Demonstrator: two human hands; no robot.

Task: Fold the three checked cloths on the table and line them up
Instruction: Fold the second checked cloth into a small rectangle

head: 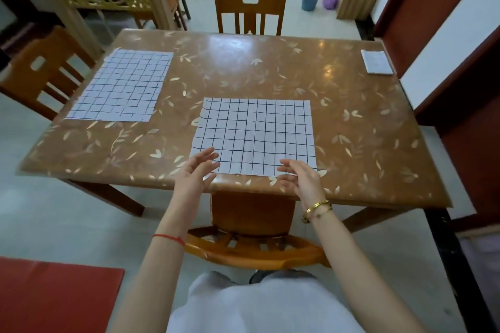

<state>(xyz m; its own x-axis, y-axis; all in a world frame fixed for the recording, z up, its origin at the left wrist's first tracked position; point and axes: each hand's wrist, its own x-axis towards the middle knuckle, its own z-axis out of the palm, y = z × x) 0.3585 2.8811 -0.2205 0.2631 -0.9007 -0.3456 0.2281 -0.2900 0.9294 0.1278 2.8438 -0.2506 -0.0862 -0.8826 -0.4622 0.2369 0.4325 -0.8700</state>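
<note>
I can read no words, numbers or brands anywhere; my cloths [254, 136] show only plain grid lines.

Left hand [196, 174]: held open, fingers spread, pointed toward 1 o'clock.
Right hand [300, 177]: held open, fingers loosely bent, pointed toward 10 o'clock.
Forearms [162, 251]: both stretched toward 12 o'clock.

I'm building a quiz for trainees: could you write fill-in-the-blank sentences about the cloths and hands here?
1. The folded cloth lies at the table's far ___ corner.
2. The number of cloths lying unfolded is ___.
3. The left hand and right hand, both open, are at the middle cloth's ___ edge.
Missing words: right; two; near.
</note>
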